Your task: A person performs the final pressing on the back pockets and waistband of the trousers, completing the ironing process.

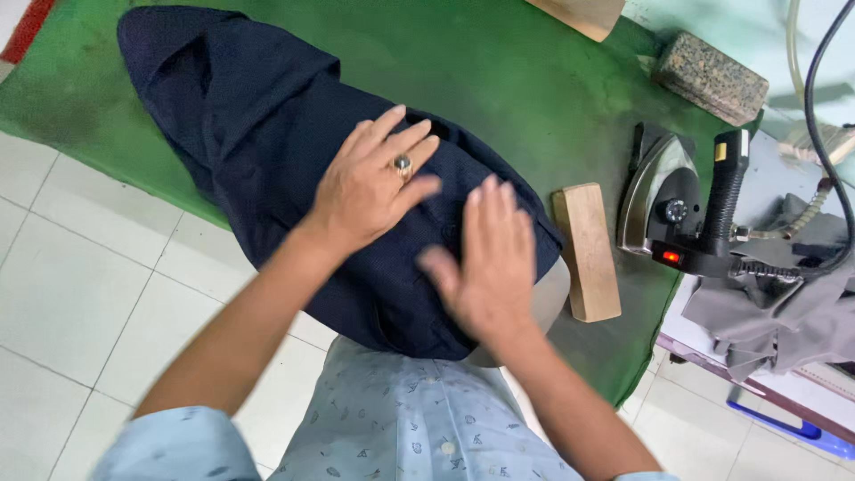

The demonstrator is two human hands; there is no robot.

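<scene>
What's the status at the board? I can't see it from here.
Left hand and right hand flat on navy garment. Wooden block and iron beside it.

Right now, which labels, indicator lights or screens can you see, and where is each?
Indicator light: small red glowing rectangle on the steam iron base, right of the wooden block.
Label: small yellow patch on the iron's black handle.
No packages, signs or screens.

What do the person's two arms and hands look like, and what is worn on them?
Both arms are bare below short pale blue sleeves with a small dark print. The left hand wears a silver ring with a round dark stone on one finger. The right hand wears nothing.
</scene>
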